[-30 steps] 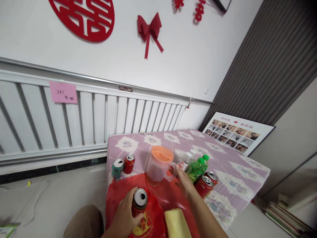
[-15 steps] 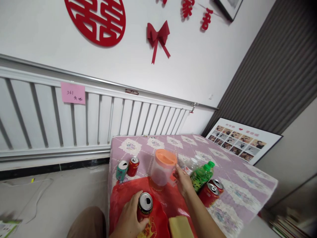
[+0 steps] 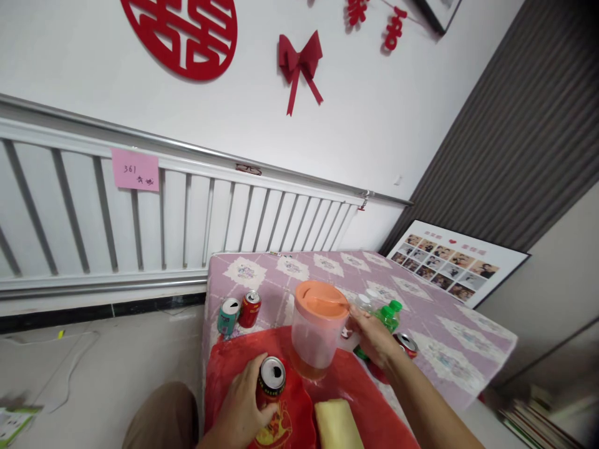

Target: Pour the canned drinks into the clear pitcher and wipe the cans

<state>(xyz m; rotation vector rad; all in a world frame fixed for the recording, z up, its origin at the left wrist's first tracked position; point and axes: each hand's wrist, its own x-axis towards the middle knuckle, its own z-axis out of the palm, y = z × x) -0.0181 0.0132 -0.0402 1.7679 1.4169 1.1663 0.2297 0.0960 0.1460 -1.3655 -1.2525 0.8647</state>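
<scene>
Tabletop (image 3: 440, 312), head view: patterned lilac cloth, with a red sheet (image 3: 227, 365) over the near left part.
Left hand (image 3: 241, 402): wrapped around a dark-rimmed red can (image 3: 272, 377), upright over a red tray (image 3: 300, 405) towards the near edge; resting in the tray or lifted, cannot tell.
Right hand (image 3: 372, 333): well apart from the left, fingers curled at the handle side of the pitcher (image 3: 314, 340); handle mostly hidden, firmness of grip impossible to tell.
Pitcher's place: above the sheet, beyond the tray, between left edge and middle of the tabletop; contact of base with sheet unclear.
Spill risk: possible from a tipped pitcher or a squeezed, jolted can, if holding anything.
Knock risk: bottles (image 3: 389, 317) and a red can by the right forearm (image 3: 406, 344) easily toppled by a sideways swing of elbow or wrist; likewise the teal can (image 3: 228, 317) near the left edge.
Pitcher's look: cloudy, see-through wall, amber tint at the base, perhaps liquid.
Lid (image 3: 322, 302): round, orange, seated on top, with a curved recess.
Yellow bundle (image 3: 339, 425): beside the tray, towards the near edge.
</scene>
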